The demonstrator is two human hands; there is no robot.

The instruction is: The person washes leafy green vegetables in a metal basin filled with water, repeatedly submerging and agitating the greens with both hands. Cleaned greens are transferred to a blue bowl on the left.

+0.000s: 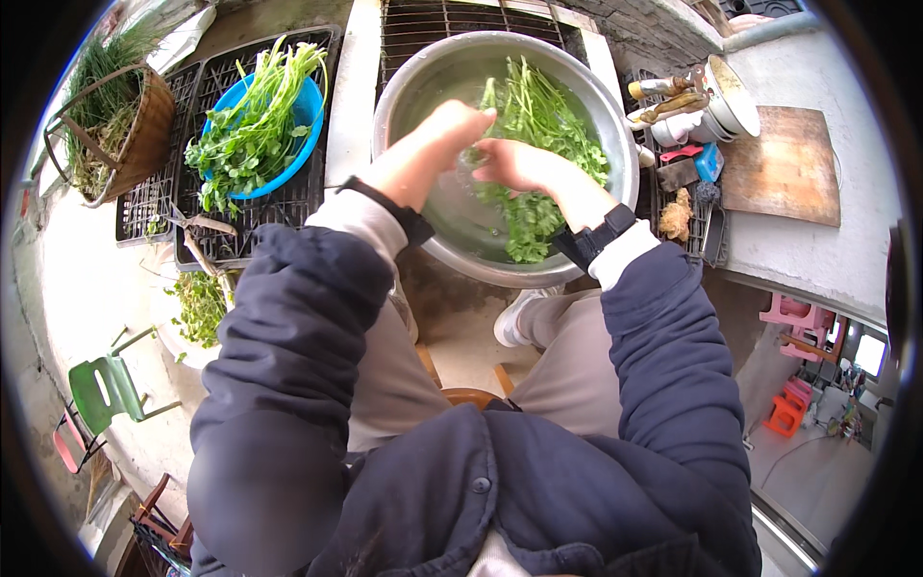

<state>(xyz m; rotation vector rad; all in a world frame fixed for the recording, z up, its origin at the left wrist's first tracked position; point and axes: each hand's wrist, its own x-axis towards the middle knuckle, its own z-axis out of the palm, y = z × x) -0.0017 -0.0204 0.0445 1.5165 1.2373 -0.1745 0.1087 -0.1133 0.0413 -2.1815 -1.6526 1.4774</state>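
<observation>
We've got the basin (pixel 622 144) ahead of us, greens (pixel 548 120) in its water (pixel 457 213). Left of it we see a bowl (pixel 311 98) of stalks (pixel 245 135) on a crate (pixel 300 226), basket (pixel 149 120) farther left; to the right, a board (pixel 781 168) on the counter (pixel 859 115).

Your head cam, left one of the pair, looks steeply down past your jacket (pixel 423 505), which fills the lower middle up close. Fisheye: very wide, edges bow, corners go black. Your forearms enter from below; the metal basin (pixel 616 125) sits upper centre, at arm's reach. Cutting board (pixel 781 178) and green chair (pixel 104 392) land toward opposite rims.
</observation>
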